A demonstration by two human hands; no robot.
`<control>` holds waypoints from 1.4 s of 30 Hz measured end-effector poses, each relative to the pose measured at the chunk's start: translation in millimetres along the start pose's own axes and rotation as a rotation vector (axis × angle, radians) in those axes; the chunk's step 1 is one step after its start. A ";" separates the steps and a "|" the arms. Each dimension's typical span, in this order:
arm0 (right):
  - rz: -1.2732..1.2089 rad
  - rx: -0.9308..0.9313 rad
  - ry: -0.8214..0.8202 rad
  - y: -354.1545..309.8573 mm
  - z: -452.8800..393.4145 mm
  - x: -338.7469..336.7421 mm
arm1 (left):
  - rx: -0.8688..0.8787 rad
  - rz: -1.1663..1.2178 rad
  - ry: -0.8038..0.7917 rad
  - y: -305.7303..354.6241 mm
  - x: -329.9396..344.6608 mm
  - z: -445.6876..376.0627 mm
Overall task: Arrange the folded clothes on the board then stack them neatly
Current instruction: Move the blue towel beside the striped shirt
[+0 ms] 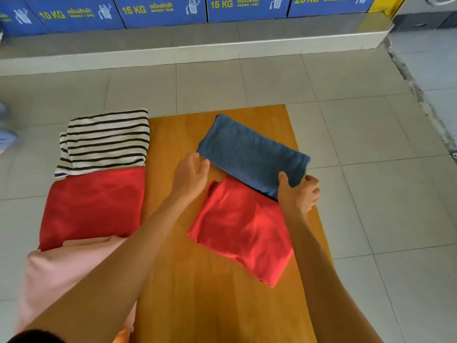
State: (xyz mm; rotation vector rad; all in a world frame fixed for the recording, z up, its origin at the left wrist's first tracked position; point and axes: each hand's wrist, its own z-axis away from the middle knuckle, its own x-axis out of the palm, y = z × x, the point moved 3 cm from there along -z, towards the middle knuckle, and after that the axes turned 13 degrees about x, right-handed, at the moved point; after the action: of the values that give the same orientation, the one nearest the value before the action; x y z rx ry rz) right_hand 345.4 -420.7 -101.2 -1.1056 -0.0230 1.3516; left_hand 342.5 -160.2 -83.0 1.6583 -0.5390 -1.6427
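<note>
- A folded blue garment (252,152) is seen as a long rectangle of heathered knit, laid askew across the far right part of the wooden board (210,280).
- Its near edge is lapped over the far corner of a folded coral-red garment (239,229), which is spread on the board just beneath it.
- Off the board's left edge, on the tiled floor (371,120), a folded black-and-white striped shirt (106,139) is placed, with a folded red garment (94,204) touching its near side and a pale pink garment (64,273) nearer still, partly hidden by the left forearm.
- Blue panels (163,11) marked 10 KG, 15 KG and 20 KG are lined along the far wall.
- The blue garment's near right corner is pinched by the right hand (298,191), thumb on top and fingers (312,184) curled around the edge.
- The left hand (190,178) is held slack with its fingers loose, fingertips at the garment's left corner; actual contact cannot be told.
</note>
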 end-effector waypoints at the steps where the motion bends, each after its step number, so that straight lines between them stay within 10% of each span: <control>1: -0.015 0.022 -0.031 2.0 -4.3 3.6 | -0.002 0.007 0.005 1.7 3.1 -8.4; 13: 0.091 -0.200 -0.241 -64.2 -25.7 54.2 | -0.234 0.475 0.223 -48.7 -2.0 -59.4; 26: 0.238 -0.333 -0.434 -131.7 -5.8 159.8 | -0.448 0.434 0.313 -103.9 -62.1 -84.1; 31: 0.285 -0.329 -0.357 -103.2 -12.3 116.8 | -0.482 0.521 0.296 -88.5 -44.9 -33.8; 39: 0.517 -0.201 0.107 19.3 12.5 -51.4 | -0.418 0.257 -0.150 -35.9 22.6 78.2; 42: 0.764 -0.056 0.026 56.7 18.9 -73.0 | -0.328 0.089 -0.192 -33.0 36.6 94.9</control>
State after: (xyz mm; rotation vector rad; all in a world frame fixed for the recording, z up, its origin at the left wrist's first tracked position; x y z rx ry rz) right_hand 270.1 -475.4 -86.1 -1.2331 0.4210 2.0175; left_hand 247.0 -185.1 -124.2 1.2315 -0.4037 -1.7293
